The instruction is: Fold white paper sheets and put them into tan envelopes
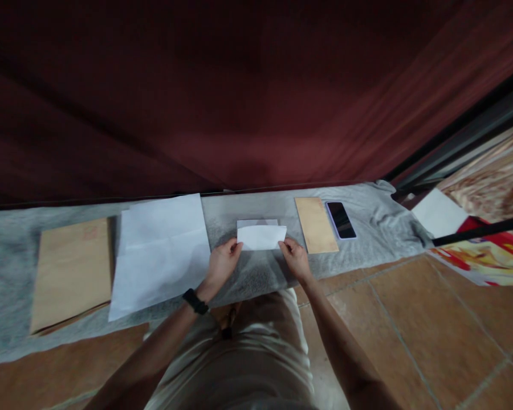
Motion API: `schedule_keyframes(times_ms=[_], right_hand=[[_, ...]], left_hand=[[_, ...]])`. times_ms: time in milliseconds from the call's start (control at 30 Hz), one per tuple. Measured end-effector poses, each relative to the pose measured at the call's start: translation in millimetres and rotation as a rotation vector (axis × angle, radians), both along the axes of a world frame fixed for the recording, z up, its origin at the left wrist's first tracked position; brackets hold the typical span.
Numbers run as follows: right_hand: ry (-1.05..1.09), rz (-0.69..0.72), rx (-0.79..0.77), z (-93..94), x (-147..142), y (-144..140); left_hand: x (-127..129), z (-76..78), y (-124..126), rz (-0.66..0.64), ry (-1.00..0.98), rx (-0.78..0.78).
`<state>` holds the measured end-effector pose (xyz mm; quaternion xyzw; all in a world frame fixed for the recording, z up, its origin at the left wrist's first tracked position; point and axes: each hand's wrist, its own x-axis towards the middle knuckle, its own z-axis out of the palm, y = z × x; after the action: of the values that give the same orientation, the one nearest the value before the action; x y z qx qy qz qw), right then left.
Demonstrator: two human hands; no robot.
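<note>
A folded sheet of white paper (261, 238) is held by its two lower corners, just above the grey cloth. My left hand (225, 261) pinches the left corner between thumb and fingers; a black watch is on that wrist. On the opposite corner, my right hand (294, 257) has the same kind of pinch. Behind the held paper, another white paper edge (256, 222) shows; I cannot tell whether it belongs to the same sheet. A brown envelope (316, 225) lies just right of my right hand, with a phone (341, 220) beside it.
Large white sheets (162, 250) lie left of my hands, and a stack of big brown envelopes (72, 273) is further left. Grey cloth (380, 228) covers the narrow surface. A dark red curtain (256, 114) hangs behind. At right are a black bar (483, 230) and a colourful printed package (491, 259).
</note>
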<state>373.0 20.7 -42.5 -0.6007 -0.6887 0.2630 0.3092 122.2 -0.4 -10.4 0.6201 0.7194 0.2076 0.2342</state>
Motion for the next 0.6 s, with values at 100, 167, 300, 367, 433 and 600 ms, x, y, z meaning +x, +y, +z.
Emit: schedule_keyframes(times_ms=[100,167,300,367,433,600], right_hand=[[-0.046,-0.018,-0.006,2.2,-3,3],[-0.085,-0.039,-0.014,3.3,-6,4],[-0.139,-0.079,-0.026,4.3,-12,8],[-0.146,-0.099,-0.025,4.0,-14,11],[-0.120,-0.113,-0.027,3.2,-14,12],[0.193,0.033,-0.043,-0.5,1,6]], left_hand=[[3,0.5,4,0.019,0.043,-0.006],[5,0.6,6,0.039,0.063,-0.017],[7,0.9,14,0.054,0.072,-0.041],[7,0.2,17,0.058,0.069,-0.050],[6,-1.9,19,0.051,0.051,-0.046],[-8,-13.3,5,-0.103,-0.205,0.087]])
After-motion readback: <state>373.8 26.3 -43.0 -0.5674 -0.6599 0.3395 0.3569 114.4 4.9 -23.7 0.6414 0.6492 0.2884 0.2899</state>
